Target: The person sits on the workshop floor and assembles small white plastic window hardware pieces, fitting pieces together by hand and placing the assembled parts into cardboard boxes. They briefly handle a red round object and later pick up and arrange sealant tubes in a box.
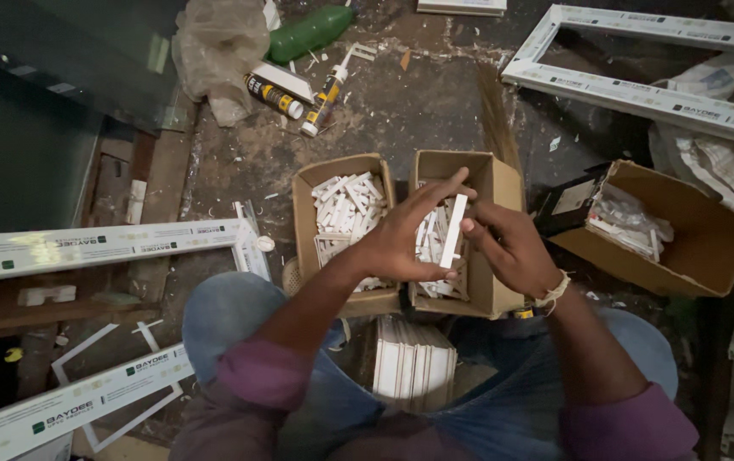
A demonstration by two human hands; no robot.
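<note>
My right hand (508, 248) pinches a short white plastic strip (454, 230) upright over the right cardboard box (503, 183), which holds more white pieces. My left hand (401, 235) hovers beside it with fingers spread, fingertips touching the strip's upper part. The left cardboard box (305, 213) next to it is filled with several short white plastic pieces (345, 205). A stack of white strips (414, 363) rests between my knees.
White window-frame profiles lie at left (93, 243) and top right (640, 94). Sealant tubes (324, 96), a green bottle (309, 32) and a plastic bag (217, 47) are beyond the boxes. A third box (691, 239) with bagged parts sits at right. Dirty floor with scraps.
</note>
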